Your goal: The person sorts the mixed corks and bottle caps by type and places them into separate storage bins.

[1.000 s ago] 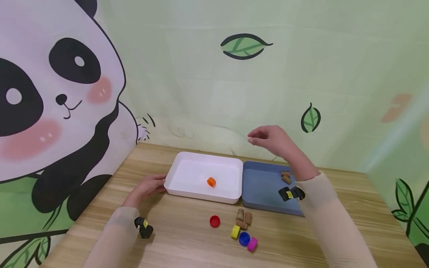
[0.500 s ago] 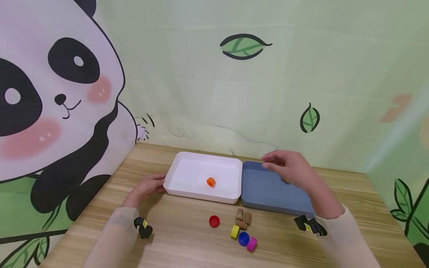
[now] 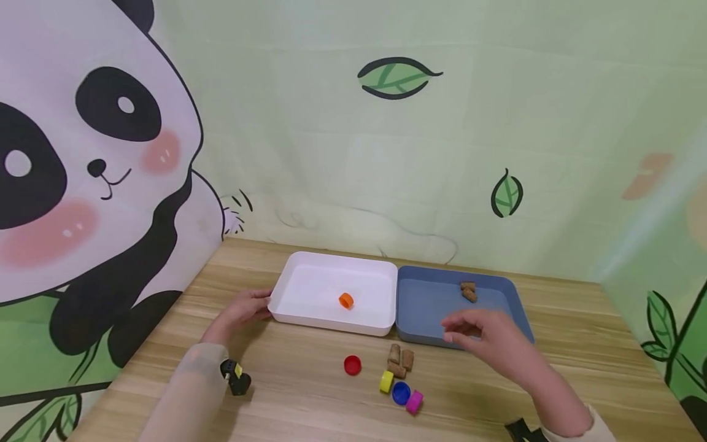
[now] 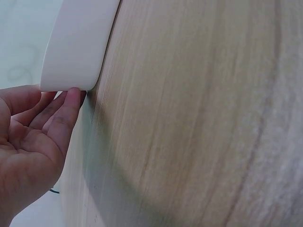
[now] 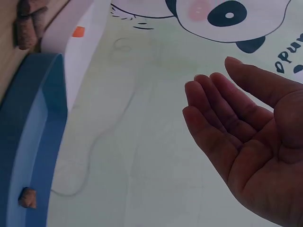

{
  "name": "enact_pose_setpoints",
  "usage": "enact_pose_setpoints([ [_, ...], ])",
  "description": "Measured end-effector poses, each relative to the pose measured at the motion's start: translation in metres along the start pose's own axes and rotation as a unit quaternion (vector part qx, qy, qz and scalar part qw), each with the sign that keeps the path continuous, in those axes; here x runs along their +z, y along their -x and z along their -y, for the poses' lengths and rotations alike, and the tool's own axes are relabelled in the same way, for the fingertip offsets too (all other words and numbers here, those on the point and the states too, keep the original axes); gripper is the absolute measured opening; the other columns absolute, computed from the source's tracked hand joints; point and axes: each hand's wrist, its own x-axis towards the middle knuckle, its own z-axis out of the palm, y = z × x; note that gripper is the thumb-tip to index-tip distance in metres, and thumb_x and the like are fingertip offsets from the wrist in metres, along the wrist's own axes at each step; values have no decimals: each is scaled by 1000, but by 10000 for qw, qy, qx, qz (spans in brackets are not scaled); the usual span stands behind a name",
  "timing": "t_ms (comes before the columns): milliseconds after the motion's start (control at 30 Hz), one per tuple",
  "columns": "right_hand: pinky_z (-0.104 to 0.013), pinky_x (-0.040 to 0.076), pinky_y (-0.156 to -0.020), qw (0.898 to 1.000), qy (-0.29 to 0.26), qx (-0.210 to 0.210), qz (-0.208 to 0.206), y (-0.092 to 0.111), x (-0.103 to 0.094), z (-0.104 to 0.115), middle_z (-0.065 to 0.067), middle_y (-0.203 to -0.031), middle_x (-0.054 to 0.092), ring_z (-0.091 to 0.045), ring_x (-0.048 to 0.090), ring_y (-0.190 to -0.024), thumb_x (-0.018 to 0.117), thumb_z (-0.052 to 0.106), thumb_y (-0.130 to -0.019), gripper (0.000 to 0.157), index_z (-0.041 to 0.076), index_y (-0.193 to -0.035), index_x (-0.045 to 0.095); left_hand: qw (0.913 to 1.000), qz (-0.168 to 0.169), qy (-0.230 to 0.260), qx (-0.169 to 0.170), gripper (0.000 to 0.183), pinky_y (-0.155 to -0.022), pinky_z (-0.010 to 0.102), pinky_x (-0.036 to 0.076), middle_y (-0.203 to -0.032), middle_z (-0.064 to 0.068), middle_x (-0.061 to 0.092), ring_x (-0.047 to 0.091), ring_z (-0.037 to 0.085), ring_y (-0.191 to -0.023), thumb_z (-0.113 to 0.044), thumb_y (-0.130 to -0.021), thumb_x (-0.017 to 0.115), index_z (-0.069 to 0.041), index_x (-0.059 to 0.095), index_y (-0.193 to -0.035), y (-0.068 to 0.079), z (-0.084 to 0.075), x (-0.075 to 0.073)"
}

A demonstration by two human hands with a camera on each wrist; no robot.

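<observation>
My left hand (image 3: 241,310) touches the left end of the white tray (image 3: 326,324). In the left wrist view its fingertips (image 4: 72,96) rest against the tray's end wall. My right hand (image 3: 491,334) hovers over the front right of the blue-grey tray (image 3: 422,307), fingers loosely bent. The right wrist view shows nothing in its palm (image 5: 255,156). An orange bottle cap (image 3: 346,301) lies in the white tray. Two brown cork pieces (image 3: 469,296) lie at the back of the blue-grey tray.
In front of the trays are three cork pieces (image 3: 407,359), a red cap (image 3: 352,365), a yellow cap (image 3: 386,382), a blue cap (image 3: 401,393) and a magenta cap (image 3: 415,403). The trays stand side by side on a wooden table (image 3: 298,393), before a panda-print backdrop (image 3: 309,153).
My right hand has come down from above the back of the blue-grey tray towards its front, uncovering the two cork pieces there. The left hand has stayed at the white tray.
</observation>
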Motion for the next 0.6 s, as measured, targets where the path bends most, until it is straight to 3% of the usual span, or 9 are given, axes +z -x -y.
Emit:
enact_pose_setpoints([
  [133,-19,60,-74,9998,39,-111,147,8,15,-11,-5,-101,78,-6,69,-86,73,14,-94,18,4,-109,75,10000,14,-21,-33,48,-100,31,61,-154,42,33,65,11,-101,1,-106,39,20,31,-150,-1,1,0],
  [333,-21,61,-74,9956,379,-326,796,11,45,-26,-10,-101,78,-9,69,-85,73,9,-93,18,1,-109,74,9999,-33,-97,-83,48,-103,34,60,-155,40,34,65,12,-104,-1,-107,40,17,32,-150,-1,1,0],
  [467,-23,62,-72,9927,399,-525,1005,10,61,-35,-13,-97,77,-10,69,-82,74,3,-90,17,-3,-106,74,9999,-50,-98,-81,48,-103,34,60,-155,40,33,65,12,-105,-1,-107,41,17,32,-150,0,1,0],
  [600,-23,63,-73,9930,167,-382,1104,11,71,-40,-13,-97,77,-11,69,-82,74,1,-89,17,-4,-106,73,10000,-22,-22,-7,48,-99,30,61,-156,41,32,65,10,-104,0,-107,41,18,31,-150,0,1,0],
])
